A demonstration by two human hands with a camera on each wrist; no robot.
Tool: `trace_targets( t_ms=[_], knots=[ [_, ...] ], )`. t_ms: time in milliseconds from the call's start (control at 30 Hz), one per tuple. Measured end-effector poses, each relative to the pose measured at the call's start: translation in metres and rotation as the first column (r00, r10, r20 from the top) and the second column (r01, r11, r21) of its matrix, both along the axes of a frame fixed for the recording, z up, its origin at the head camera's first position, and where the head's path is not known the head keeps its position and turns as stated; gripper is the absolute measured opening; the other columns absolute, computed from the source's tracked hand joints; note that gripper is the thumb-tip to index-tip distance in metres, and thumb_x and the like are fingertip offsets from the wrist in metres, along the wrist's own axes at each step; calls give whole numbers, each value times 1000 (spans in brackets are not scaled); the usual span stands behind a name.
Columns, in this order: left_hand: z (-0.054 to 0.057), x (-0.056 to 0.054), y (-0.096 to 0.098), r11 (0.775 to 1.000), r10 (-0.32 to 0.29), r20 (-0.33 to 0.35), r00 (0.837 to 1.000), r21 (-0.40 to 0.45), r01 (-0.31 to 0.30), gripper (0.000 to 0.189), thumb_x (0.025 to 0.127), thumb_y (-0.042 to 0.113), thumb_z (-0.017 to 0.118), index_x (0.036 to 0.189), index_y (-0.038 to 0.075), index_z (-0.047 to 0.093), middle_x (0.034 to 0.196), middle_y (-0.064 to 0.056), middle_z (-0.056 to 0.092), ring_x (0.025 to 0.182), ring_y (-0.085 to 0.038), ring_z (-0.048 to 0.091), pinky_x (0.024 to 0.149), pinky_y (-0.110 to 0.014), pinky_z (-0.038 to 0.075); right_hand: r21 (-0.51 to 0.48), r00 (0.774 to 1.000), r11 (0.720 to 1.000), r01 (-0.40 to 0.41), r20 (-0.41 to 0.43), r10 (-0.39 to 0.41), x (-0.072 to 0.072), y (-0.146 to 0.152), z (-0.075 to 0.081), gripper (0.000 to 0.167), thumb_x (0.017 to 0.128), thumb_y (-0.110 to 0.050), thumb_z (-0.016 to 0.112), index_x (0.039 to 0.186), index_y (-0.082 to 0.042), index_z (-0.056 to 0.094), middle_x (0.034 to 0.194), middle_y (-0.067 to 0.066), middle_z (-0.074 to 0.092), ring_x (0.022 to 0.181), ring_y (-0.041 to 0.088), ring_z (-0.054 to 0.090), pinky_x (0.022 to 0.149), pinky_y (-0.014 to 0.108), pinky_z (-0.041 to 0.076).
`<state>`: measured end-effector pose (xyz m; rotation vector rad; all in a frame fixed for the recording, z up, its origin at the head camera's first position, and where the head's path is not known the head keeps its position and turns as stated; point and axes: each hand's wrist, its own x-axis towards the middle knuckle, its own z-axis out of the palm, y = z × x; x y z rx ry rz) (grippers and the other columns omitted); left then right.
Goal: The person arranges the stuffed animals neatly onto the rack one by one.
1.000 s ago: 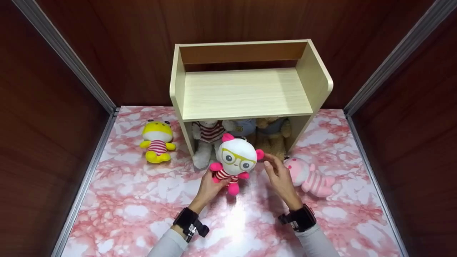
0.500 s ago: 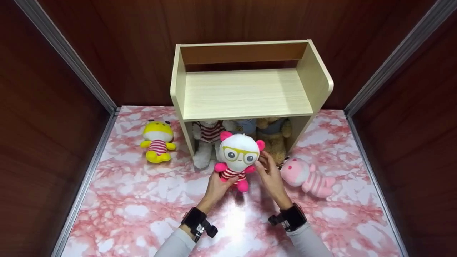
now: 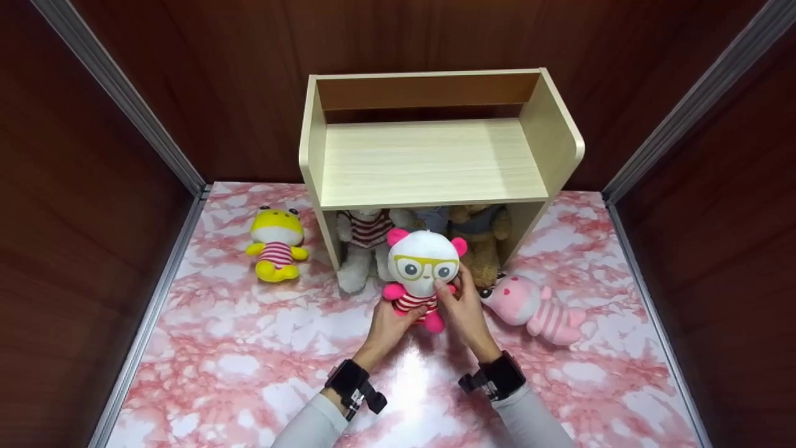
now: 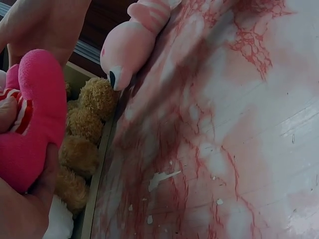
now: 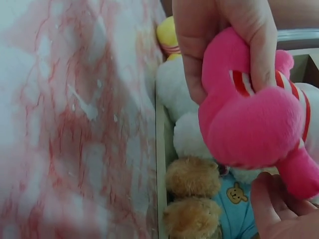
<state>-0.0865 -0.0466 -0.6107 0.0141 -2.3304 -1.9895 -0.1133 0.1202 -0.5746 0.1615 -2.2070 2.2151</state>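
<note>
In the head view, a plush panda with a white head, yellow glasses, pink ears and a red-striped top is held up in front of the shelf. My left hand grips its lower body, thumb over the striped belly. My right hand holds its right side, the thumb on the face and the other fingers behind the head. From the right wrist view, the panda's pink bottom and legs face the camera, hiding much of what lies behind.
A pale wooden shelf stands at the back, with several teddy bears in its lower compartment. To its left sits a yellow plush frog; to the right lies a pink striped plush toy. Dark panels enclose the marbled surface.
The panda has moved slightly right and turned more upright. My right hand came in from the right and took hold beside its head. The left hand kept its grip.
</note>
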Motion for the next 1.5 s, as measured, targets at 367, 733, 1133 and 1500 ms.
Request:
trace_targets(
  t_ms=[367, 733, 1133, 1500],
  knots=[
    [0, 1, 6, 998, -60, -43, 997, 8, 60, 54, 87, 16, 84, 130, -2, 56, 122, -13, 68, 115, -27, 64, 104, -39, 50, -47, 998, 998, 29, -46, -31, 0, -2, 5, 61, 103, -6, 62, 155, 1, 33, 141, 25, 57, 116, 21, 62, 98, 29, 53],
    [-3, 11, -9, 947, -223, -36, 974, 230, 225, 58, 107, 24, 57, 156, 3, 34, 152, -17, 44, 141, -32, 43, 117, -43, 35, -73, 992, 995, 73, -98, -80, -3, 10, 13, 59, 102, -4, 61, 154, 3, 34, 141, 26, 55, 117, 17, 60, 97, 27, 52],
    [-2, 5, -36, 942, -179, -83, 980, 272, 195, 50, 114, 29, 25, 144, -4, 49, 147, -31, 47, 136, -49, 42, 112, -68, 32, -72, 974, 986, 152, -159, -162, -9, 39, 39, 60, 103, -5, 60, 157, 0, 34, 141, 23, 56, 112, 17, 61, 96, 26, 52],
    [-8, 3, -55, 960, -120, -154, 981, 233, 154, 45, 114, 18, 26, 138, -10, 53, 142, -31, 51, 137, -42, 45, 111, -64, 38, -86, 938, 983, 162, -296, -180, -18, 62, 101, 60, 102, -5, 61, 157, -3, 37, 140, 19, 56, 119, 25, 60, 99, 30, 53]
  ],
)
